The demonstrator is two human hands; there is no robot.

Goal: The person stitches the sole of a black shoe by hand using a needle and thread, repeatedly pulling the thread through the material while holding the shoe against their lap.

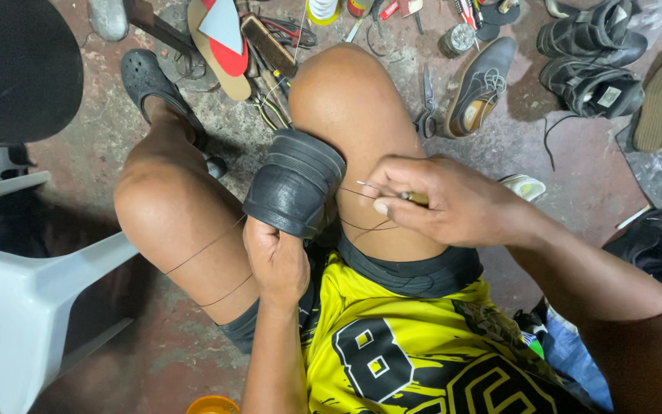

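My left hand point(276, 259) grips the near end of a black shoe point(295, 182), sole side up, held between my knees. My right hand point(442, 201) pinches a thin stitching awl point(392, 193) with a yellowish handle, its metal tip pointing left toward the shoe's edge. Dark thread point(362, 227) runs from the shoe to my right hand, and more thread point(204, 247) trails over my left thigh. I am seated, wearing a yellow and black jersey.
A grey plastic chair point(17, 299) stands at left. On the concrete floor ahead lie a grey lace-up shoe point(480, 86), black shoes point(593, 61), scissors point(427, 107), a tan and red insole point(220, 46), a black clog point(151, 80) and small tools.
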